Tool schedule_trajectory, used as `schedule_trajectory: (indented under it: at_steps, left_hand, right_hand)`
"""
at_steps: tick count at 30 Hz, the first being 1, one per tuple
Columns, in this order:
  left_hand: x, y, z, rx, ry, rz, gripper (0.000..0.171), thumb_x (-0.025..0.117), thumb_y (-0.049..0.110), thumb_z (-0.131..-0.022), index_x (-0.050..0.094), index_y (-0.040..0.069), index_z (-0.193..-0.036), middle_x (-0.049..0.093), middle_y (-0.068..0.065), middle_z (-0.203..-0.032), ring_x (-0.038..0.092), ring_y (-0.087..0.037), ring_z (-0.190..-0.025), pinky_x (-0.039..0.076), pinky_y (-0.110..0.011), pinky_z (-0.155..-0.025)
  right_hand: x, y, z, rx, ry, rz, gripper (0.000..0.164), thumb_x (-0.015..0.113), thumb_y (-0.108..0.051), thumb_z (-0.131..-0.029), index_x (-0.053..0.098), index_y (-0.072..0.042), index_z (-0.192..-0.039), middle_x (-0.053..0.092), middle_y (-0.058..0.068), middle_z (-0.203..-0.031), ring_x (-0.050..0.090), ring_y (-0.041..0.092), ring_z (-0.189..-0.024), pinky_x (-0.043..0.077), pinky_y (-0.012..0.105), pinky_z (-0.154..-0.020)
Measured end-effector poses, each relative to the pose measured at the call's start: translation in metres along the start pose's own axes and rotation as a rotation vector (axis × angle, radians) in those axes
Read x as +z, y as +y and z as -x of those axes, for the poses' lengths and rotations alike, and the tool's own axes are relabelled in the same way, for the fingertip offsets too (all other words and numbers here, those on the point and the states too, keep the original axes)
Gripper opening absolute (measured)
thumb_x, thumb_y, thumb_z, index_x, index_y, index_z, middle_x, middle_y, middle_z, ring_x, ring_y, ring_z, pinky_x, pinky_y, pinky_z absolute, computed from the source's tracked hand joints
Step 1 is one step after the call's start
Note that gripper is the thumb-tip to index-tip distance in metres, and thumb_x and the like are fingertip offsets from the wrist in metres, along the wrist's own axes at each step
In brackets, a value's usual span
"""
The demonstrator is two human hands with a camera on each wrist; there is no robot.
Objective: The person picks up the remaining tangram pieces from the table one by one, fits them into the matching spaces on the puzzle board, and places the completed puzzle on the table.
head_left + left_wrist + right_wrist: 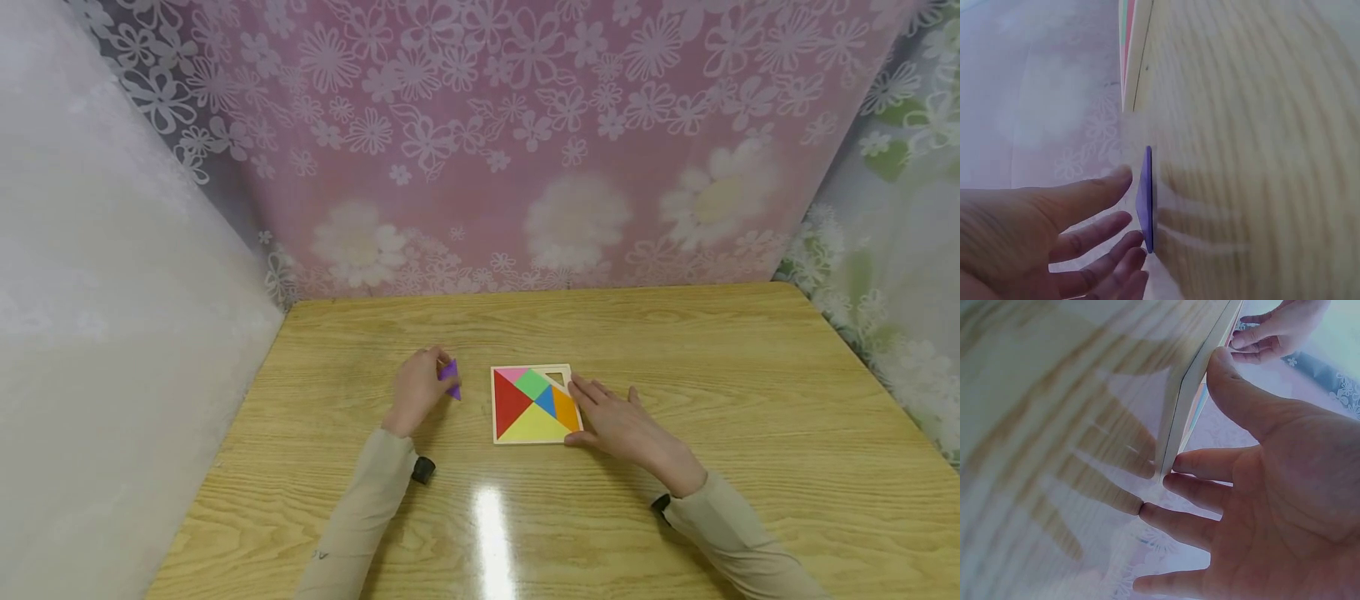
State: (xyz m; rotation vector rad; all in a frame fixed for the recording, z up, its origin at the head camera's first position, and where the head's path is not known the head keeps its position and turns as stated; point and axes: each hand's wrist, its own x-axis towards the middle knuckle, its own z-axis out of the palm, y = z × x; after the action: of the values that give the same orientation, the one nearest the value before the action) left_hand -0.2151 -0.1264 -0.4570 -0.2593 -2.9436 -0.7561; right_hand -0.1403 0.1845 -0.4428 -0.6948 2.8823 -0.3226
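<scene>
My left hand [422, 385] is at a purple triangle piece [452, 372] lying flat on the table. In the left wrist view, the thumb and loosely bent fingers hover around the purple triangle without pinching it; a fingertip seems to touch its near end. To the right sits a square wooden tangram tray [493, 417] filled with red, yellow, pink, green, blue and orange pieces. A triangular gap [556, 378] shows near its upper right corner. My right hand [618, 423] rests along the tray's right side with fingers fairly straight, thumb at the near corner.
A wood-grain table [337, 525] carries everything. Pink floral cloth [480, 150] hangs behind its far edge, and a pale covering [135, 333] stands along the left. Patterned fabric [892, 275] borders the right edge.
</scene>
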Motion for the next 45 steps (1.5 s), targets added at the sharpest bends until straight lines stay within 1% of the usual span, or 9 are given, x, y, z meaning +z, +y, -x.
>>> schedule_trajectory:
  at_steps: [5,9,13,15,19,26,35,41,45]
  left_hand:
    - [-0.002,0.0,0.002,-0.065,-0.047,-0.043,0.043,0.086,0.031,-0.082,0.071,0.004,-0.111,0.071,-0.011,-0.102,0.065,-0.024,-0.085,0.053,-0.035,-0.067]
    - [-0.003,0.001,0.001,-0.084,-0.065,-0.07,0.048,0.088,0.034,-0.079,0.07,0.003,-0.111,0.072,-0.01,-0.096,0.064,-0.022,-0.078,0.052,-0.033,-0.062]
    - [-0.005,0.003,0.0,-0.099,-0.081,-0.047,0.049,0.09,0.033,-0.077,0.071,0.002,-0.11,0.072,-0.011,-0.096,0.064,-0.022,-0.078,0.052,-0.033,-0.062]
    - [-0.005,0.003,0.0,-0.096,-0.084,-0.013,0.046,0.089,0.03,-0.078,0.073,0.001,-0.109,0.072,-0.013,-0.101,0.065,-0.025,-0.084,0.054,-0.034,-0.067]
    - [-0.005,0.003,-0.001,-0.044,-0.071,0.043,0.034,0.085,0.019,-0.084,0.073,0.0,-0.109,0.073,-0.017,-0.103,0.066,-0.027,-0.088,0.055,-0.037,-0.071]
    - [-0.005,0.005,-0.006,0.056,-0.03,0.115,0.02,0.07,0.003,-0.094,0.072,0.001,-0.114,0.074,-0.018,-0.098,0.062,-0.021,-0.07,0.047,-0.028,-0.058]
    - [-0.005,0.015,-0.011,0.065,0.045,0.207,0.022,0.07,0.007,-0.095,0.068,-0.002,-0.116,0.074,-0.017,-0.099,0.072,-0.03,-0.087,0.058,-0.041,-0.074]
    - [-0.001,0.025,-0.015,0.097,0.09,0.206,0.022,0.073,0.011,-0.094,0.067,-0.001,-0.112,0.075,-0.016,-0.098,0.073,-0.029,-0.089,0.057,-0.043,-0.08]
    - [0.001,0.035,-0.02,0.121,0.085,0.211,0.021,0.072,0.014,-0.095,0.068,0.0,-0.11,0.076,-0.014,-0.099,0.072,-0.028,-0.091,0.058,-0.041,-0.082]
  right_hand:
    - [0.0,0.0,0.0,0.003,-0.007,-0.006,0.083,0.068,-0.046,-0.094,0.037,0.005,-0.153,0.034,0.022,-0.16,0.04,0.047,-0.141,0.023,0.084,-0.1]
    - [0.0,0.0,0.0,0.0,-0.007,-0.004,0.083,0.068,-0.046,-0.094,0.037,0.005,-0.153,0.034,0.022,-0.16,0.04,0.048,-0.141,0.023,0.084,-0.1]
    - [0.001,0.0,-0.001,-0.002,-0.003,-0.001,0.083,0.068,-0.046,-0.094,0.038,0.005,-0.153,0.034,0.022,-0.16,0.04,0.048,-0.14,0.024,0.084,-0.1]
    - [0.001,0.001,-0.001,-0.003,-0.001,0.001,0.083,0.068,-0.046,-0.094,0.038,0.005,-0.153,0.035,0.022,-0.16,0.041,0.047,-0.14,0.024,0.084,-0.1]
    - [0.001,0.001,-0.001,-0.006,0.0,0.003,0.083,0.068,-0.046,-0.094,0.038,0.005,-0.153,0.035,0.022,-0.16,0.04,0.047,-0.141,0.025,0.084,-0.1]
    - [0.001,0.0,-0.001,-0.003,0.001,-0.004,0.083,0.068,-0.045,-0.094,0.038,0.005,-0.153,0.036,0.022,-0.159,0.04,0.047,-0.14,0.025,0.084,-0.099]
    - [0.0,0.0,-0.001,-0.004,0.005,-0.004,0.083,0.068,-0.046,-0.094,0.038,0.004,-0.153,0.036,0.022,-0.159,0.041,0.047,-0.14,0.025,0.084,-0.099]
    - [0.001,0.0,-0.001,0.001,0.002,-0.018,0.083,0.068,-0.045,-0.094,0.038,0.004,-0.153,0.035,0.021,-0.16,0.04,0.047,-0.141,0.024,0.084,-0.1]
    - [0.001,0.0,-0.001,0.007,-0.004,-0.017,0.083,0.068,-0.046,-0.094,0.037,0.004,-0.154,0.034,0.021,-0.16,0.039,0.047,-0.141,0.023,0.084,-0.101]
